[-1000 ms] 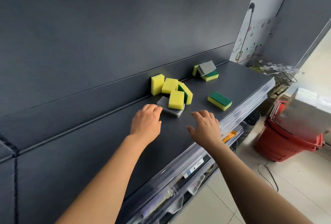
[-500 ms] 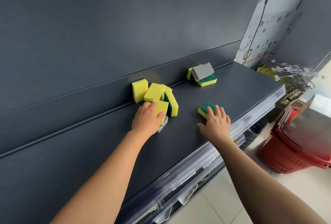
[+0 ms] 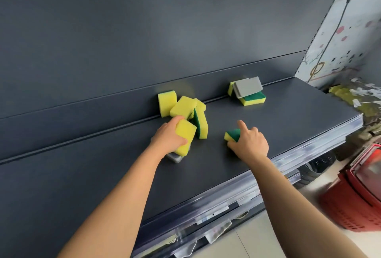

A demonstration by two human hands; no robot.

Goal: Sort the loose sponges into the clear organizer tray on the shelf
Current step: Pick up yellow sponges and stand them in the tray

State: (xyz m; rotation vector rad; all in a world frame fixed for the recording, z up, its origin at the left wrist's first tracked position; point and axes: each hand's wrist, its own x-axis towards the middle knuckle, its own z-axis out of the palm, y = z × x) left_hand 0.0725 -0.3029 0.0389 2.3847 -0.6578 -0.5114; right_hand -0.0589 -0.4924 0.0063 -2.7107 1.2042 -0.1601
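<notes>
2 hands, 1 sponge each, on the dark shelf; no clear tray in sight

left hand [image 3: 171, 140] curls round a yellow sponge [image 3: 185, 134] lying on a grey sponge [image 3: 175, 158], at the near end of the pile [image 3: 185, 107] by the back wall. right hand [image 3: 250, 144] grips a green-topped sponge [image 3: 233, 134], index finger raised, well apart from the pile. a back group [image 3: 247, 92] of 3 lies beyond. bare shelf [image 3: 299, 121] opens to the right, with the front edge near the right wrist. the organizer tray is not visible, so the carry direction cannot be told.
</notes>
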